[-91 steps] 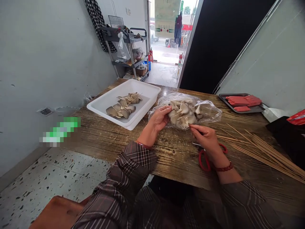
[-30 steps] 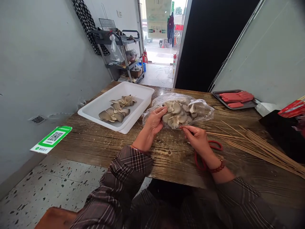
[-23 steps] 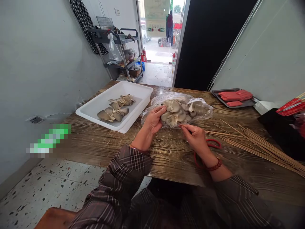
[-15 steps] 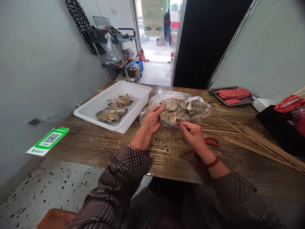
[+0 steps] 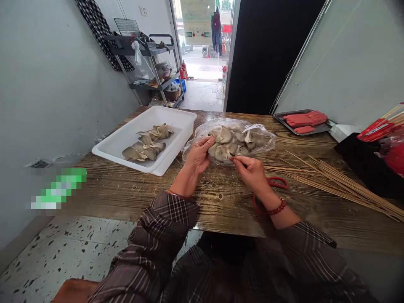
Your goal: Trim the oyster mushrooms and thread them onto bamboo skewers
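A clear plastic bag (image 5: 265,142) full of grey oyster mushrooms (image 5: 249,141) lies spread on the wooden table. Over its near side, my left hand (image 5: 198,155) is closed on an oyster mushroom (image 5: 223,135), thumb on top. My right hand (image 5: 250,170) pinches thumb and forefinger together at the lower edge of the mushrooms; what is between the fingertips is too small to make out. Beneath the right wrist lie red-handled scissors (image 5: 278,182), partly covered by the forearm. To the left, a white plastic tub (image 5: 109,145) contains several oyster mushrooms on skewers (image 5: 143,150).
Bamboo skewers (image 5: 344,185) fan across the table's right side. Behind them are a dark tray (image 5: 285,122) with pink meat sticks (image 5: 307,118) and a black holder (image 5: 356,160) with red-wrapped sticks (image 5: 380,126). A grey trolley (image 5: 148,52) stands beyond the table.
The whole view has shifted slightly. Both hands keep nearly the same places at the mushrooms, with the right fingertips still pinched at their lower edge.
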`<control>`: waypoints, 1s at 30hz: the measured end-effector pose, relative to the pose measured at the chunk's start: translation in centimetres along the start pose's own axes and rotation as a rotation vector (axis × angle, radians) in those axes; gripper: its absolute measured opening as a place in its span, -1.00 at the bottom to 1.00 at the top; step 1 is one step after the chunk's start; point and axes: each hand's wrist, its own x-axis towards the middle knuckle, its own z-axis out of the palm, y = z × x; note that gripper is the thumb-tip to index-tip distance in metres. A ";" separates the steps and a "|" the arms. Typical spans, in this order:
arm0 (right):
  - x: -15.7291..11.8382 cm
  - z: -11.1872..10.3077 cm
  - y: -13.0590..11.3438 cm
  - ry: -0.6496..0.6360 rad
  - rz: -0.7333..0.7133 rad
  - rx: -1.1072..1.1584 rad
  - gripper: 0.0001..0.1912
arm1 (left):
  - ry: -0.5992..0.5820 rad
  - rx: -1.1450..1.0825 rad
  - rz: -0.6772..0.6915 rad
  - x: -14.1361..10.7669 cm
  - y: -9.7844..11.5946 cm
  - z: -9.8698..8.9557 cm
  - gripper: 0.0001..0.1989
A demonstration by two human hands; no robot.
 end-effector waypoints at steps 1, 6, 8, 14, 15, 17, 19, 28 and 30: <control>0.0 0.0 -0.1 -0.003 -0.006 0.003 -0.70 | 0.001 0.001 0.000 0.0 0.0 0.0 -0.77; 0.2 0.0 -0.3 -0.006 -0.037 0.001 -0.68 | -0.017 0.000 -0.005 0.1 -0.1 -0.2 -0.77; 0.2 0.0 -0.3 -0.007 -0.038 0.000 -0.69 | -0.029 0.001 -0.006 0.2 -0.2 -0.3 -0.77; 0.4 0.1 -0.2 -0.015 -0.034 0.004 -0.67 | -0.029 0.007 -0.012 0.3 -0.3 -0.3 -0.79; 0.3 0.1 -0.1 -0.020 -0.022 0.018 -0.66 | -0.026 0.002 -0.014 0.3 -0.3 -0.3 -0.80; 0.2 0.1 0.3 -0.042 0.035 0.064 -0.65 | -0.015 -0.015 -0.022 0.2 -0.2 -0.1 -0.83; 0.1 0.0 0.6 -0.068 0.114 0.124 -0.62 | -0.004 -0.031 -0.045 0.1 -0.1 0.1 -0.86; -0.5 -0.4 -0.3 -0.187 0.242 0.253 -0.51 | -0.114 0.060 -0.082 -0.1 0.0 -0.4 -0.53; -0.5 -0.4 -0.4 -0.188 0.261 0.270 -0.50 | -0.111 0.047 -0.059 0.0 0.0 -0.6 -0.46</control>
